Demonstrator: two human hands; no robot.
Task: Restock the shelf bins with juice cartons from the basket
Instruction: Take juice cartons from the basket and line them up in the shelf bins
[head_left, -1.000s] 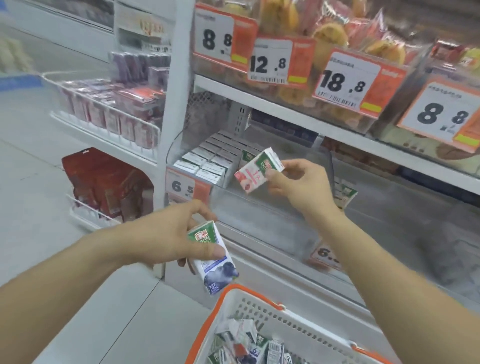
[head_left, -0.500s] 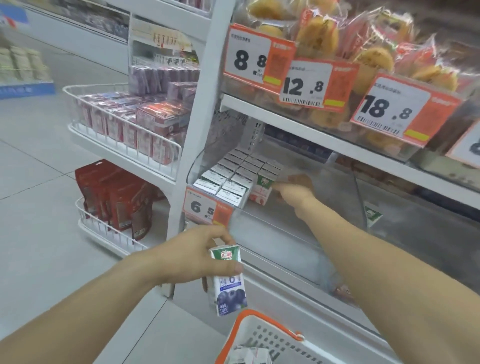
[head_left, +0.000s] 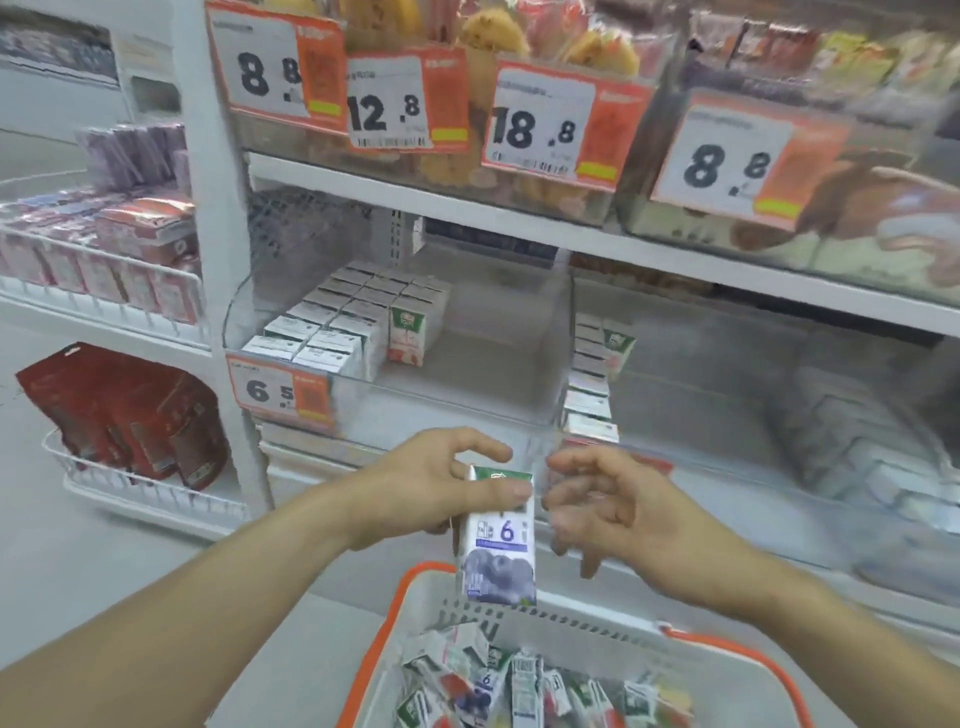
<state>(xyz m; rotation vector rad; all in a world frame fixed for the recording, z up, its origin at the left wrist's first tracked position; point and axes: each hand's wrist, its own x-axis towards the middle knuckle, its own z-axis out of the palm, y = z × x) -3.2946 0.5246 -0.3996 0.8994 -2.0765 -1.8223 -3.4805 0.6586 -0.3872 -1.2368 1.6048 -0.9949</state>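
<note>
Right hand (head_left: 597, 506) blurred; basket (head_left: 379, 639) cut off below.

A: Left hand (head_left: 426, 488), centre frame: pinches a blueberry juice carton (head_left: 497, 540) near its top, carton upright, large "6" on its face.

B: Right hand (head_left: 608, 506)?

A: Just right of the carton, fingers loosely curled, empty. Blurred; contact with the carton not determinable.

B: Below?

A: White basket with orange rim (head_left: 387, 613) at bottom centre, jumbled cartons inside.

B: Shelf?

A: Clear bin (head_left: 467, 395) in mid frame: rows of cartons packed at its left, one strawberry carton (head_left: 408, 332) upright at the front of the rightmost row. Price tag "6.5" (head_left: 283, 389) on the bin's front left. Second bin (head_left: 727, 415) to the right, a column of cartons along its left wall.
</note>
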